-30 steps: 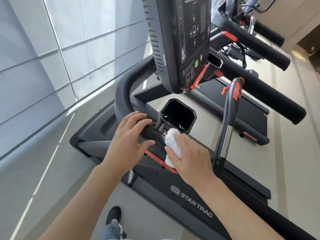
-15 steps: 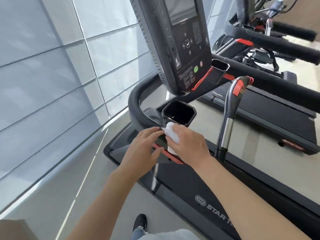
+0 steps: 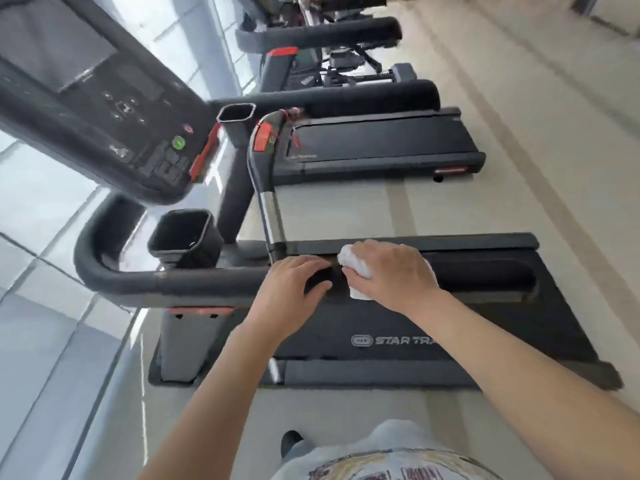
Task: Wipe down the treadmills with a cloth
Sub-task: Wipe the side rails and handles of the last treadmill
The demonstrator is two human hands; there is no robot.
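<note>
A black Star Trac treadmill stands in front of me, with its padded side handrail running across the middle of the view. My left hand wraps over the handrail, fingers curled on its top. Just to its right, my right hand presses a crumpled white cloth around the same rail. The console with its green button hangs at the upper left. A black cup holder sits beside the rail's bend.
An upright grip bar with a red tab rises just behind my hands. A second treadmill and further machines line up beyond. Pale floor lies to the right, a tiled grey wall to the left. My shoe shows below.
The view has swung so the treadmill lies sideways. Both hands have slid along the handrail, away from the cup holder, with the cloth still wrapped on the rail.
</note>
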